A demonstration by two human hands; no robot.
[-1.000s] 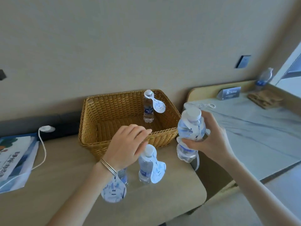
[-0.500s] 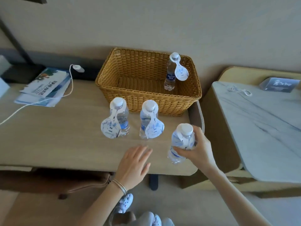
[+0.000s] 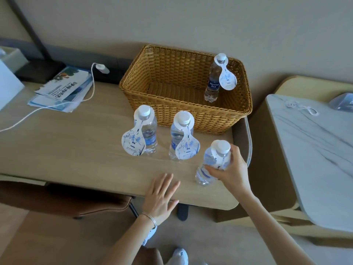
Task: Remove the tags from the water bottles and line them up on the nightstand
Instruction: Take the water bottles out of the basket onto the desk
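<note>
Now: right hand [image 3: 232, 172] grips a tagged water bottle [image 3: 211, 165], lower right on the desk [image 3: 76, 150].
Left hand [image 3: 160, 196] flat, fingers spread, at the desk's near edge.

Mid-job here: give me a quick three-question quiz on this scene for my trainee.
1. True or false: the bottle in the wicker basket carries a tag.
2. How many tagged bottles are outside the basket?
3. The right hand grips: A) the nearest bottle B) the basket C) nothing.
Key: 1 true; 2 three; 3 A.
</note>
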